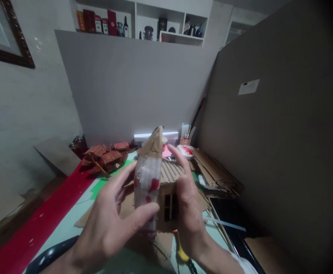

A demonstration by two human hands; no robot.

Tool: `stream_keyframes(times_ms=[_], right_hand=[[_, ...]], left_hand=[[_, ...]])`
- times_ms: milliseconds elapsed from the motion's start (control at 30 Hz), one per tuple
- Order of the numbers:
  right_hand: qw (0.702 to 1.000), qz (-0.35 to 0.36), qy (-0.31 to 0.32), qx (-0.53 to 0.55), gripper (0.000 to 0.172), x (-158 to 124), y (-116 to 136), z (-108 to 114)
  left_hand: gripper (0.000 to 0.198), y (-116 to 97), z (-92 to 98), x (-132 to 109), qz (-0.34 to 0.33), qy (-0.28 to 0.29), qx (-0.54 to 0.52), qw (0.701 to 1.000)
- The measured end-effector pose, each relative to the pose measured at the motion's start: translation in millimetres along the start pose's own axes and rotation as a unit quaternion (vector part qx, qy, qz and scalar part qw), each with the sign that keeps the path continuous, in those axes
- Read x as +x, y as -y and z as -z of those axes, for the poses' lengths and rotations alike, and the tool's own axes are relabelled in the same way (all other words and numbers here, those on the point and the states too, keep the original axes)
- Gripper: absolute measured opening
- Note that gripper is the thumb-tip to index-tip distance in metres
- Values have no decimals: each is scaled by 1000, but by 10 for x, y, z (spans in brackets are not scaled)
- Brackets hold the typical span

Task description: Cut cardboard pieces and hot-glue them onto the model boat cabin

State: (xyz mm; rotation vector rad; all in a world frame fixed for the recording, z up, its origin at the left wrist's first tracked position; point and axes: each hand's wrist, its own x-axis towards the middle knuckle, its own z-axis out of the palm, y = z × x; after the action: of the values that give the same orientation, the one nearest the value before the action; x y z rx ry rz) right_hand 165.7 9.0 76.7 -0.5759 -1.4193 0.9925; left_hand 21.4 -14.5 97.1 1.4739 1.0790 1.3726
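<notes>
A tall cardboard piece (150, 171), brown at its pointed top and pale with red patches lower down, stands upright between both hands. My left hand (109, 224) grips its lower part, thumb pressed on the front. My right hand (187, 201) is at its right side with fingers stretched upward, touching the piece and the small cardboard model house (169, 190) behind it. The house has a corrugated roof and dark window openings.
Brown model roofs (105, 158) lie at the back left on a red strip (40, 224). Cardboard sheets (216, 171) pile up at right beside a cup of brushes (187, 135). Grey partition boards (143, 83) enclose the desk. A dark tablet (231, 220) lies at right.
</notes>
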Motion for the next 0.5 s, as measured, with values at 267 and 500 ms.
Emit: stream_keyframes(times_ms=[267,500], right_hand=[[997,-65,-48,-9,65,15,50,-40],[987,36,-155,6,44,205,29,99]], left_hand=[[67,-49,84,71,-35,35,32,998],[60,71,179,181,-235,-55,229,943]])
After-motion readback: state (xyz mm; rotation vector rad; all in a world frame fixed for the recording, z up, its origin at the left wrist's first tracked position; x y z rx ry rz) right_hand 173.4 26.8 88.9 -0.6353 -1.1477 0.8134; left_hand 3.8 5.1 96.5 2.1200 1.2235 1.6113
